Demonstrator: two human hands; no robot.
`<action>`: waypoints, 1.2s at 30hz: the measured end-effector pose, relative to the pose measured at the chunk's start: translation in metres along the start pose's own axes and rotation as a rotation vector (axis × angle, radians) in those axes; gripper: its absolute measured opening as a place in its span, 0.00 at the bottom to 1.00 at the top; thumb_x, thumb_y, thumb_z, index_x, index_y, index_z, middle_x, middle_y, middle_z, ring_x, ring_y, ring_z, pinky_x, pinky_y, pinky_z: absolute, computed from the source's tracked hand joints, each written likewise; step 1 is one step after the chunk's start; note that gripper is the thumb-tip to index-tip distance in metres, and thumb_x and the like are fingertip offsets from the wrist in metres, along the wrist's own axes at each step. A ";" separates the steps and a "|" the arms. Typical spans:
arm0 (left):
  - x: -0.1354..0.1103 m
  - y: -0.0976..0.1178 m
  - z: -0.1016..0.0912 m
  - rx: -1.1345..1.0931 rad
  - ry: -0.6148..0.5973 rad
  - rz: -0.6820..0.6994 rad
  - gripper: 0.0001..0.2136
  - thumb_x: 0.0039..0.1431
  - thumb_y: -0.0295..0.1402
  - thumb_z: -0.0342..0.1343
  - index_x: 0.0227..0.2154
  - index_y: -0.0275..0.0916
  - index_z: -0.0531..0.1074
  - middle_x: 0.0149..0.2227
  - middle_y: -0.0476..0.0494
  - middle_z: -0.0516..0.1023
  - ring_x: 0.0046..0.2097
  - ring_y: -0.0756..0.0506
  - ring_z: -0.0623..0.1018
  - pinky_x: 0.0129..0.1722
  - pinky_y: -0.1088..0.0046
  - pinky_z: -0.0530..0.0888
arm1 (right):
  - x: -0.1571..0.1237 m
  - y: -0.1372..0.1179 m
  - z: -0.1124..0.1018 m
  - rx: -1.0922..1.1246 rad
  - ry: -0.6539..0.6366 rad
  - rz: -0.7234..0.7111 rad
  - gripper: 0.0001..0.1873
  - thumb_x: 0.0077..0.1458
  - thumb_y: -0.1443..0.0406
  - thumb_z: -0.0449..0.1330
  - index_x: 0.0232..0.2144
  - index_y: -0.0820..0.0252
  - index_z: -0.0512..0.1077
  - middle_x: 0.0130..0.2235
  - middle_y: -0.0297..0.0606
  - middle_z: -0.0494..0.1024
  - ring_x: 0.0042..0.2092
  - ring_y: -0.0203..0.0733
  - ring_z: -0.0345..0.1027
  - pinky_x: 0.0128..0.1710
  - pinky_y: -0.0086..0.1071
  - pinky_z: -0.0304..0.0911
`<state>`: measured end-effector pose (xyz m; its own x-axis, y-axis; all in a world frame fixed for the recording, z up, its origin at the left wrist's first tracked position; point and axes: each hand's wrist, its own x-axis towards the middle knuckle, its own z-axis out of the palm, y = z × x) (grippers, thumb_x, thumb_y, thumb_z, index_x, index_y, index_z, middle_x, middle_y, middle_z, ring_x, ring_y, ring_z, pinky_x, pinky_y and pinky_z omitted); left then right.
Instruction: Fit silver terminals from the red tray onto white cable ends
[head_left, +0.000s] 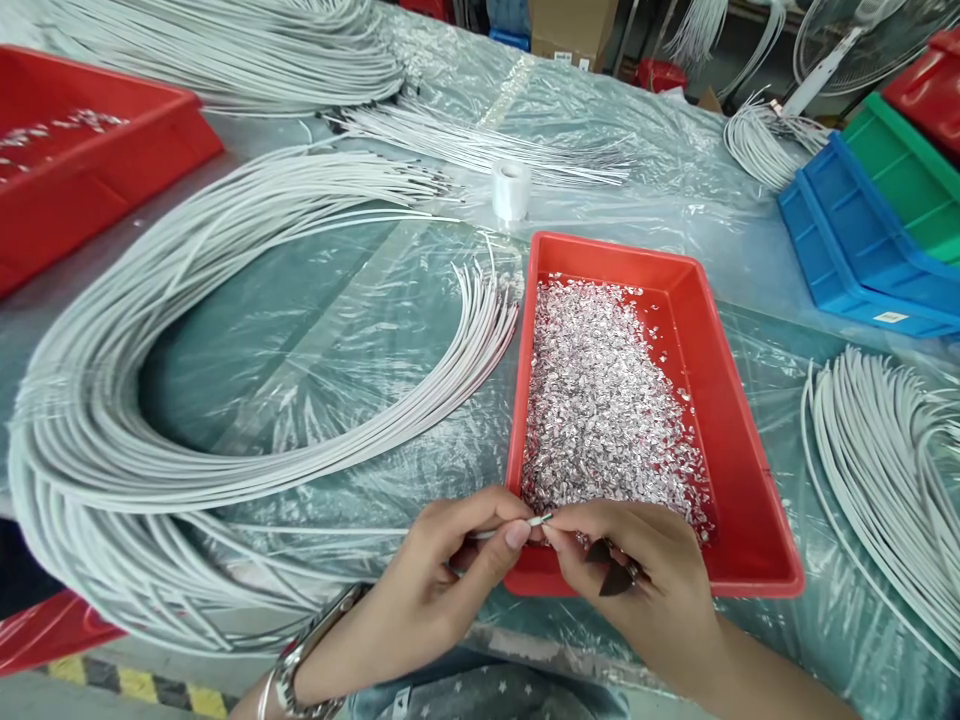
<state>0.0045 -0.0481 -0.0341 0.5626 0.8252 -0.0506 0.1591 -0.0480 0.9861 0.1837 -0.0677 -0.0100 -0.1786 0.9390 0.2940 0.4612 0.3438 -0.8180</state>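
Fingers of the right hand point(652, 575) curl around a mostly hidden dark object point(616, 580), thumb and forefinger meeting at the tip of a white cable point(536, 521). The left hand point(454, 572) pinches that cable just left of its tip, above the near-left corner of the red tray point(720, 420).

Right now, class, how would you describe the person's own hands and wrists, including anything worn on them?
The left hand and right hand are ungloved, and no sleeves show. The left wrist wears a silvery metal link band, perhaps a watch strap, and a thin pale bangle.
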 end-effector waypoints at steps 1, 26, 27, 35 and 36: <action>0.000 0.000 0.000 0.006 0.003 0.000 0.11 0.66 0.34 0.45 0.31 0.36 0.69 0.22 0.52 0.65 0.22 0.52 0.62 0.18 0.78 0.58 | 0.000 0.000 0.000 -0.001 0.000 0.001 0.06 0.55 0.70 0.58 0.30 0.54 0.69 0.22 0.28 0.76 0.21 0.31 0.66 0.21 0.25 0.62; 0.001 -0.002 0.003 0.058 0.055 0.013 0.09 0.65 0.32 0.47 0.32 0.37 0.71 0.23 0.50 0.69 0.24 0.52 0.67 0.21 0.79 0.62 | 0.001 0.000 -0.003 0.047 -0.042 0.125 0.08 0.52 0.73 0.57 0.28 0.55 0.71 0.23 0.29 0.75 0.20 0.30 0.61 0.18 0.24 0.58; 0.001 -0.002 0.003 0.058 0.058 0.017 0.09 0.65 0.31 0.47 0.32 0.37 0.71 0.24 0.50 0.69 0.24 0.52 0.67 0.22 0.79 0.62 | 0.002 0.000 -0.003 0.045 -0.041 0.126 0.07 0.52 0.73 0.57 0.28 0.55 0.71 0.22 0.29 0.75 0.19 0.30 0.61 0.18 0.24 0.57; 0.003 -0.001 0.004 0.031 0.060 0.008 0.08 0.65 0.31 0.48 0.33 0.37 0.71 0.24 0.50 0.71 0.24 0.52 0.67 0.21 0.79 0.62 | 0.001 -0.001 -0.002 0.054 -0.067 0.158 0.08 0.51 0.74 0.57 0.26 0.58 0.71 0.21 0.29 0.72 0.19 0.29 0.58 0.18 0.24 0.55; 0.002 -0.001 0.004 0.031 0.059 0.007 0.08 0.65 0.31 0.48 0.33 0.37 0.71 0.25 0.50 0.71 0.24 0.52 0.68 0.22 0.79 0.62 | 0.001 -0.001 -0.002 0.053 -0.067 0.164 0.08 0.51 0.74 0.57 0.26 0.58 0.71 0.21 0.29 0.71 0.19 0.30 0.58 0.18 0.24 0.55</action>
<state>0.0087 -0.0481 -0.0361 0.5154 0.8563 -0.0331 0.1804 -0.0706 0.9811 0.1851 -0.0669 -0.0078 -0.1632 0.9790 0.1222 0.4424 0.1834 -0.8779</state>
